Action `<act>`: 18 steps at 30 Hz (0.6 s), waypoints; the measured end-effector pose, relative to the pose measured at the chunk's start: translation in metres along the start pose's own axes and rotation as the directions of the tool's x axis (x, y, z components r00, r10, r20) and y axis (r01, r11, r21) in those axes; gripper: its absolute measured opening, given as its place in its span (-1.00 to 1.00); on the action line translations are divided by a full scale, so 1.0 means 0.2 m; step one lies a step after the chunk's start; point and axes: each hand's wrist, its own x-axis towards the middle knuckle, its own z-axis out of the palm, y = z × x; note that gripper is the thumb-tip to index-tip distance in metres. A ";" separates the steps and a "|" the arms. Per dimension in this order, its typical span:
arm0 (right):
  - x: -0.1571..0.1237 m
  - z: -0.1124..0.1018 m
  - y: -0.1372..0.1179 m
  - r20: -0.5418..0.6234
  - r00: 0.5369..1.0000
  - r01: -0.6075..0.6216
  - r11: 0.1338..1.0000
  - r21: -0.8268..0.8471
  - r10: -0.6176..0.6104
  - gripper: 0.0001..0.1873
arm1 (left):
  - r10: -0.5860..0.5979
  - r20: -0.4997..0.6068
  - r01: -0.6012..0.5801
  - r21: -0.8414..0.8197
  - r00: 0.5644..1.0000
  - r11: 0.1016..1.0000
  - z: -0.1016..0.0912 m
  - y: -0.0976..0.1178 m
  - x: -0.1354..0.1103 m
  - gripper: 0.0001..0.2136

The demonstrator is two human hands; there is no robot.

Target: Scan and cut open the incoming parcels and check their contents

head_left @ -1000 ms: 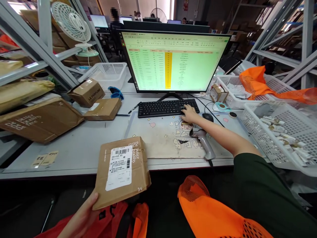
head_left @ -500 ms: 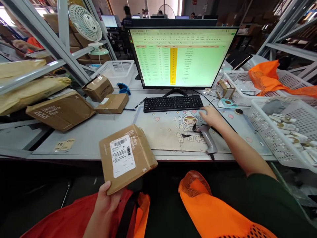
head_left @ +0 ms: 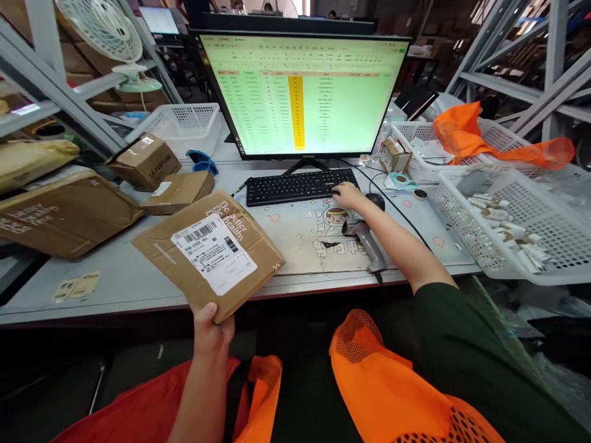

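Note:
A brown cardboard box (head_left: pixel 161 241) with a white shipping label (head_left: pixel 215 253) is tilted over the front edge of the desk. My left hand (head_left: pixel 213 326) grips its lower corner, thumb on the labelled face and fingers behind. At the right end of the black keyboard (head_left: pixel 289 186), my right hand (head_left: pixel 348 197) rests on the keys with its fingers stretched out, holding nothing. Below that forearm lies a grey barcode scanner (head_left: pixel 368 245), and a black mouse (head_left: pixel 376 200) shows just behind the wrist. The monitor (head_left: pixel 258 104) displays a spreadsheet with one yellow column.
On the left are more cardboard boxes (head_left: pixel 143 161), a blue tape dispenser (head_left: pixel 202 162) and a white basket (head_left: pixel 194 126). To the right stands a white basket (head_left: pixel 480 231) of small tubes, with orange mesh cloth (head_left: pixel 466 132) behind. Metal shelf posts (head_left: pixel 92 107) flank the desk.
The box has risen and moved left and forward over the desk in my left hand. My right hand has moved from beside the keyboard onto its right-end keys. The view has shifted.

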 end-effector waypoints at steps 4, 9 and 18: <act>0.16 0.01 -0.13 0.055 0.997 -0.048 0.999 -0.007 0.048 -0.41 | 0.008 -0.055 -0.008 -0.002 0.998 1.000 -0.08 -0.02 -0.07 -0.27; -0.16 -0.06 0.00 -0.019 0.997 -0.073 0.997 -0.012 0.073 -0.42 | 0.025 -0.091 -0.023 0.028 0.996 0.999 -0.17 -0.01 -0.08 -0.27; -0.90 0.23 0.28 0.079 0.914 -0.404 0.884 0.237 0.397 -0.47 | 0.159 0.063 -0.163 0.068 0.985 0.984 0.00 -0.29 0.17 0.26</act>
